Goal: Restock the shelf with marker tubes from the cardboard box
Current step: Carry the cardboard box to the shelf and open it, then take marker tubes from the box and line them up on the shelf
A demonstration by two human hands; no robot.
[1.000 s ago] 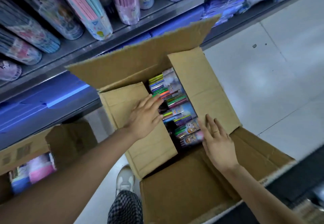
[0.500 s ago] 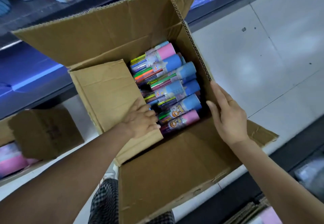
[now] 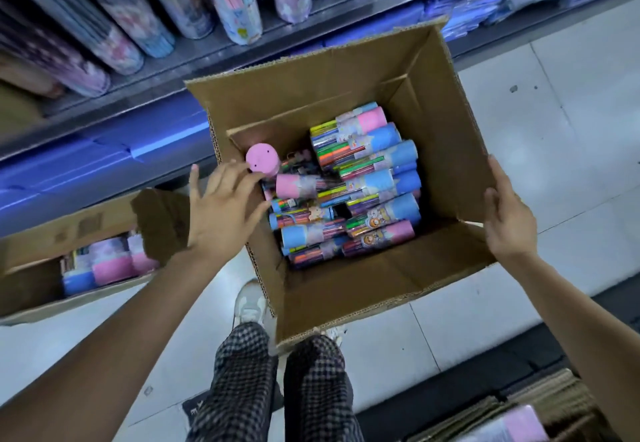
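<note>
Both hands are at the cardboard box (image 3: 346,289) — the left hand (image 3: 221,213) hovers with fingers spread at the left wall, fingertips at or just beside the upright pink tube (image 3: 262,160), though contact cannot be confirmed. The right hand (image 3: 506,220) lies with straight fingers against the right flap (image 3: 460,136), pressing it outward, probably to keep the opening wide for reaching in. Neither hand grips anything.

Marker tubes (image 3: 363,185) fill the box floor, laid on their sides in rows so their round bodies nest and do not roll. They are smooth clear cylinders with coloured markers showing through, capped in matte pink or blue and wrapped with cartoon labels. One pink tube stands on end in the left corner, its flat round cap facing up — the easiest one to lift first, it seems.

Corrugated edges show along the rim of the box, the card creased and stiff. It sits on the pale tiled floor (image 3: 554,130), right beside the grey metal shelf (image 3: 311,26), where taller glossy tubes already lean. A second box (image 3: 45,244) at the left holds more pink and blue tubes.
</note>
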